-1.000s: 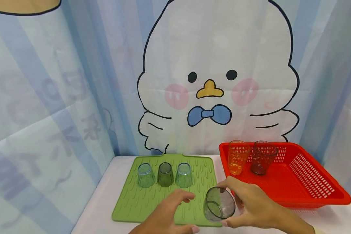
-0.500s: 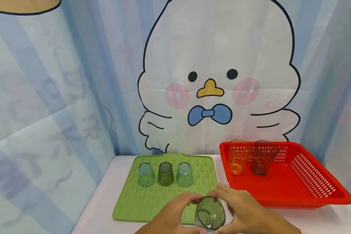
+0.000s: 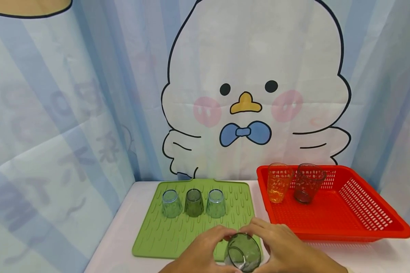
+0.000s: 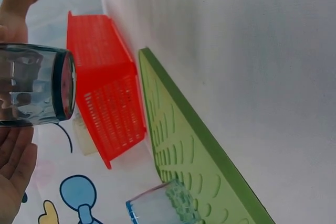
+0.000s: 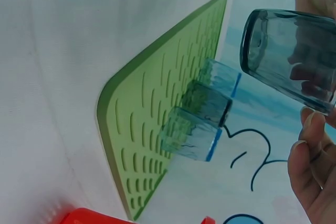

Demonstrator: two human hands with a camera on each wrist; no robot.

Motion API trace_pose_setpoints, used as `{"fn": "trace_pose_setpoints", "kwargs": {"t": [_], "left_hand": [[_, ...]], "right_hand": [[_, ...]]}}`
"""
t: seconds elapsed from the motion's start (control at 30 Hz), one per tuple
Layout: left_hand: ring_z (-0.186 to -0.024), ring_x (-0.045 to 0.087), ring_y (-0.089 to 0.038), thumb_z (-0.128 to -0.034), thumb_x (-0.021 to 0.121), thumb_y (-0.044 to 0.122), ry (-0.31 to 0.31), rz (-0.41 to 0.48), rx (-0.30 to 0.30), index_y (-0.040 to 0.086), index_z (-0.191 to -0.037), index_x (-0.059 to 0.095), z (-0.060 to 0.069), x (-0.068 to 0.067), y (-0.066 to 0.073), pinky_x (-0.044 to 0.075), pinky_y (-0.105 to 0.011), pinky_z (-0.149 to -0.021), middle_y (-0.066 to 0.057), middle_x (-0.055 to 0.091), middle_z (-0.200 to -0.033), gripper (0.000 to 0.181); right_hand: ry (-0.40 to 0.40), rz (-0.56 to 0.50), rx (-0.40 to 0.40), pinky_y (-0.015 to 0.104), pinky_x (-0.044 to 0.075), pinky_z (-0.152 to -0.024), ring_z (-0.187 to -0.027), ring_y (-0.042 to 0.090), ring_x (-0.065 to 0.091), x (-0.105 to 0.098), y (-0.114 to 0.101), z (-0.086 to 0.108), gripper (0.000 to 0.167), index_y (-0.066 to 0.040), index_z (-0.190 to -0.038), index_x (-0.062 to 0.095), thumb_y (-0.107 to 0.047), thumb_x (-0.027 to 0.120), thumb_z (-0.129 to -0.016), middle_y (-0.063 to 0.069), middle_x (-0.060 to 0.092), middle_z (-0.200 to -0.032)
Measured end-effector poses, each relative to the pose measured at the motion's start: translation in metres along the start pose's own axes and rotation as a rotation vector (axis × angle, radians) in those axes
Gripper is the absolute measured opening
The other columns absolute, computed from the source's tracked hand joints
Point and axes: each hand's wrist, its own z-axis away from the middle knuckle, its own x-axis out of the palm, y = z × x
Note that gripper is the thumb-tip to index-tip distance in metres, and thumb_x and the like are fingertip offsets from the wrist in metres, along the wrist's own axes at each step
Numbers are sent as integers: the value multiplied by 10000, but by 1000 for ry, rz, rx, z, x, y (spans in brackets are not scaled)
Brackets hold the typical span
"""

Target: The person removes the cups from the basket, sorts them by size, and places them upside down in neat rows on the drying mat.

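Note:
A grey-tinted drinking glass (image 3: 243, 253) is held up over the front edge of the green mat (image 3: 177, 239). My left hand (image 3: 203, 252) curves its fingers and thumb round the glass's left side. On the opposite side my right hand (image 3: 285, 248) grips it in the same way, fingertips of both hands nearly meeting. Both wrist views show the glass above the table, its thick base towards the camera. Three small glasses stand in a row on the mat: a pale blue glass (image 3: 172, 204), a dark grey glass (image 3: 194, 203) and another pale blue glass (image 3: 216, 204).
Right of the mat stands a red plastic basket (image 3: 331, 235). Inside, at its left end, are an untinted glass (image 3: 279, 184) and a dark-tinted glass (image 3: 307, 184). A curtain (image 3: 140, 76) with a cartoon bird hangs behind the white table (image 3: 112, 242).
My right hand has brought the glass leftward and down from beside the basket. My left hand has moved right and taken hold of it too. The other glasses have stayed put.

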Motion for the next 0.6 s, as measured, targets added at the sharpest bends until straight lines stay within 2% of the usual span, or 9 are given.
{"fn": "trace_pose_setpoints", "kwargs": {"t": [0.4, 0.5, 0.6], "left_hand": [[-1096, 593, -44, -872, 765, 463, 9, -26, -14, 171, -1372, 544, 1, -2, 4, 546, -287, -914, 48, 629, -1205, 619], [-1102, 589, -45, -879, 750, 480, 18, -24, -28, 184, -1382, 536, 2, -5, 7, 549, -295, -908, 61, 626, -1216, 622], [-1108, 586, -39, -877, 746, 495, 44, -8, -43, 213, -1383, 534, 2, -8, 10, 546, -307, -914, 86, 625, -1218, 617]], "right_hand": [[24, -77, -15, 156, 387, -469, -625, -9, 483, 4, 2, 3, 604, -408, -1286, 574, -556, 818, -753, -218, 574, -977], [15, -122, 15, 162, 394, -468, -626, 21, 498, 5, 2, 4, 634, -400, -1315, 560, -528, 828, -755, -191, 566, -958], [-33, -227, 86, 179, 444, -498, -670, 47, 537, 5, 2, 5, 661, -385, -1344, 543, -482, 841, -762, -144, 584, -948]]}}
